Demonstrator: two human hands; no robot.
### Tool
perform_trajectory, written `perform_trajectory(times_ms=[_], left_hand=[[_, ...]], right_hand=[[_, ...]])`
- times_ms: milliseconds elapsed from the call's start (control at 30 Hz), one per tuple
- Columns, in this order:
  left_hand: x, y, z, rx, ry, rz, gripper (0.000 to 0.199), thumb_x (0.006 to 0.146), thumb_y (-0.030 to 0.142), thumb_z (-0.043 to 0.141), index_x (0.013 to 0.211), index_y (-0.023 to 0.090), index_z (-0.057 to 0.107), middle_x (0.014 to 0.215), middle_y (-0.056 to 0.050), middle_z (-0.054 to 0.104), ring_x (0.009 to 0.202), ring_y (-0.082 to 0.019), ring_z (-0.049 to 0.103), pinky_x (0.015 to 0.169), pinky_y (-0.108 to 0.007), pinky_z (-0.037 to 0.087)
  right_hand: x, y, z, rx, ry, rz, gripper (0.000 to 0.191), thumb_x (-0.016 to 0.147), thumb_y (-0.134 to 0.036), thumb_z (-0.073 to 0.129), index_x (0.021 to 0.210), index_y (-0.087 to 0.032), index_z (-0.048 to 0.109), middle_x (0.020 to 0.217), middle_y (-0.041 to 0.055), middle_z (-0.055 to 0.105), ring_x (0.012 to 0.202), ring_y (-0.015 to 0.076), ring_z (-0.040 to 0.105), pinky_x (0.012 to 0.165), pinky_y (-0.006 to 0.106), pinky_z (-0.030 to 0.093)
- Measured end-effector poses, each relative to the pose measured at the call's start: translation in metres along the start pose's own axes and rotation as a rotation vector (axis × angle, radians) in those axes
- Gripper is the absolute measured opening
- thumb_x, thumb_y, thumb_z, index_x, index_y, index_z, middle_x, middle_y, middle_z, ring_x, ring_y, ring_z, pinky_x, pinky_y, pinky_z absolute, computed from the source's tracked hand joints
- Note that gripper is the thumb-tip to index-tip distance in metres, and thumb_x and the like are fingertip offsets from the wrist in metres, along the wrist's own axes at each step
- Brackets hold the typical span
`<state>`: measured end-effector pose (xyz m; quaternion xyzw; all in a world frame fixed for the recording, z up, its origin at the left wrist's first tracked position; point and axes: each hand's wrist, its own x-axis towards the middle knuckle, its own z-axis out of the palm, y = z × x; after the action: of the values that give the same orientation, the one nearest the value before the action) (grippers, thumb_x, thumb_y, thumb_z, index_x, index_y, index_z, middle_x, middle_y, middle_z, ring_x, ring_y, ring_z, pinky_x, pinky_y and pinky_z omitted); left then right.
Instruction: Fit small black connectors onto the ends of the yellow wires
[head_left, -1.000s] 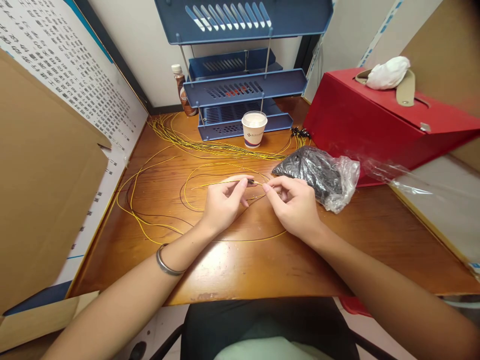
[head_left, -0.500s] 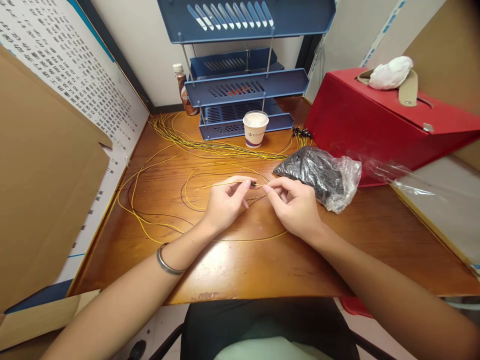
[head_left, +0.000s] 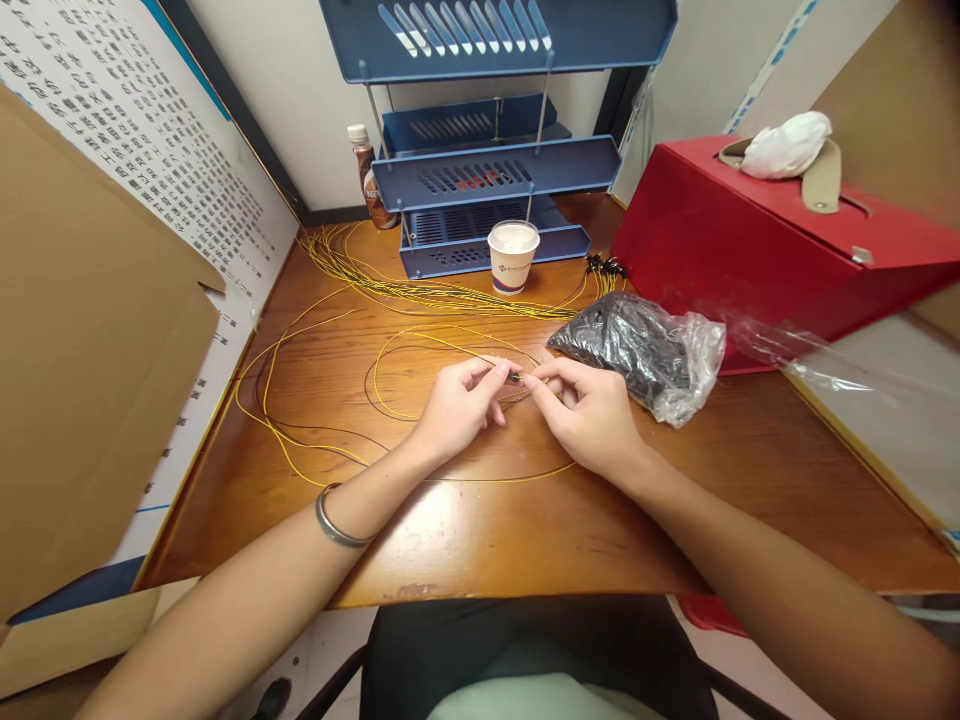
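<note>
My left hand (head_left: 466, 398) pinches a small black connector (head_left: 514, 377) between thumb and forefinger. Close against it, my right hand (head_left: 581, 405) grips the end of a thin wire, its fingertips almost touching the connector. Whether the wire end sits inside the connector cannot be made out. Loose yellow wire (head_left: 375, 375) and dark wire loop over the wooden table around my left hand. Behind both hands runs a long bundle of yellow and black wires (head_left: 442, 295), with black connectors (head_left: 604, 266) on its right end.
A clear plastic bag of small black parts (head_left: 637, 345) lies just beyond my right hand. Behind stand a paper cup (head_left: 513, 262), a blue tiered rack (head_left: 495, 170) and a brown bottle (head_left: 373, 185). A red box (head_left: 750, 240) is at right, cardboard (head_left: 97, 350) at left.
Both hands have come slightly closer together at the fingertips. The left hand has shifted a little to the right with the connector, and the yellow wire near it has moved.
</note>
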<state>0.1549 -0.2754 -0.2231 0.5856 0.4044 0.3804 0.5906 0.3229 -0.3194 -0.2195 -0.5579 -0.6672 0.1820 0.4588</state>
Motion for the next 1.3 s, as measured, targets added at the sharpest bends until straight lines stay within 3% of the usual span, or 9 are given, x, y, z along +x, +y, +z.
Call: perform_trajectory(times_ms=[300,533,1100,1300], left_hand=[[0.0011,-0.0003,-0.0007,-0.031,-0.017,0.014,0.038,0.087,0.046,0.070,0.097,0.010,0.077,0.067,-0.004,0.069,0.048,-0.011,0.063,0.047,-0.019,0.046],[0.0022,0.0004,-0.0029,-0.026,0.073,0.029,0.034,0.088,0.041,0.068,0.095,0.009,0.077,0.105,-0.013,0.078,0.047,-0.008,0.062,0.049,-0.021,0.050],[0.0014,0.0026,-0.0031,0.000,-0.015,-0.002,0.038,0.090,0.042,0.064,0.105,0.009,0.076,0.107,-0.013,0.077,0.049,-0.008,0.063,0.050,-0.022,0.052],[-0.0005,0.0083,-0.0097,0.180,-0.014,0.131,0.033,0.089,0.029,0.061,0.114,0.011,0.073,0.112,-0.012,0.077,0.059,-0.011,0.065,0.056,-0.025,0.052]], right_hand=[[0.0007,-0.0016,0.0000,-0.050,-0.082,0.037,0.019,0.089,-0.027,0.062,0.084,-0.016,0.076,0.052,-0.0056,0.051,0.045,0.0084,0.033,0.052,0.026,0.028],[0.0013,0.0005,-0.0012,-0.047,-0.035,0.073,0.018,0.090,-0.030,0.063,0.082,-0.017,0.073,0.059,-0.0030,0.060,0.047,0.0092,0.037,0.052,0.027,0.030],[0.0006,0.0022,-0.0005,-0.032,-0.079,0.026,0.019,0.092,-0.027,0.061,0.087,-0.018,0.077,0.059,-0.0024,0.061,0.050,0.0107,0.042,0.053,0.027,0.032],[0.0021,-0.0012,-0.0032,-0.019,0.022,0.025,0.018,0.091,-0.027,0.062,0.081,-0.018,0.073,0.062,-0.0008,0.064,0.051,0.0106,0.044,0.053,0.027,0.034]])
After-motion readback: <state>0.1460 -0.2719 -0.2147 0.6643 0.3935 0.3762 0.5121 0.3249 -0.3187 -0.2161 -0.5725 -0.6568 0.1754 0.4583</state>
